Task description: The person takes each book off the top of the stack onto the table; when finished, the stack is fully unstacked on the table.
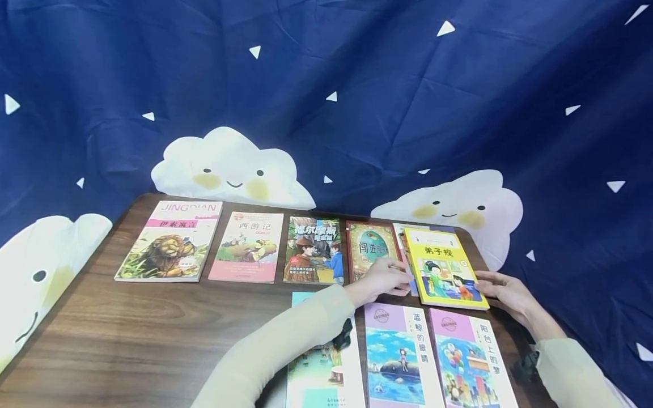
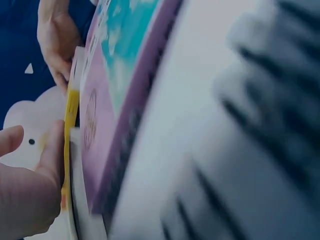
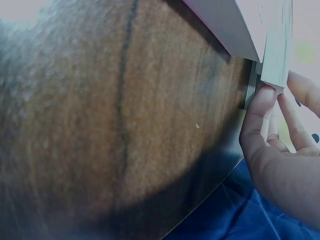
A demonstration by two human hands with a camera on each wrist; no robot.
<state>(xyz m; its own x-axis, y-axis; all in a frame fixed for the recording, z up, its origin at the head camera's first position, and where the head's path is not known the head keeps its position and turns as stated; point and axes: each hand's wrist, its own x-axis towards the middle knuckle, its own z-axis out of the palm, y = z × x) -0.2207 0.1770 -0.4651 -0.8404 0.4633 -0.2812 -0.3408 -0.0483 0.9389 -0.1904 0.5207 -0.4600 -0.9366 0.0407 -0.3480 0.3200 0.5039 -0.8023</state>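
Note:
A yellow-covered book [image 1: 449, 272] lies over a paler book [image 1: 403, 243], covering most of it, at the right end of the back row. My right hand [image 1: 515, 297] pinches the yellow book's right edge; in the right wrist view, thumb and fingers meet at the page block's corner [image 3: 275, 65]. My left hand [image 1: 382, 280] reaches across the lower part of a green book with a dark red border [image 1: 369, 241]. Its fingertips are by the left side of the yellow book. In the left wrist view a straight finger [image 2: 54, 155] lies along the yellow edge, the thumb apart.
Further left in the back row lie a lion-cover book [image 1: 170, 243], a pink book [image 1: 247, 246] and a detective-style book [image 1: 314, 249]. In front are a teal-and-white book [image 1: 318, 374], a whale-cover book [image 1: 400, 357] and a balloon-cover book [image 1: 471, 357]. A blue cloud-patterned curtain [image 1: 357, 141] hangs behind the wooden table [image 1: 127, 340].

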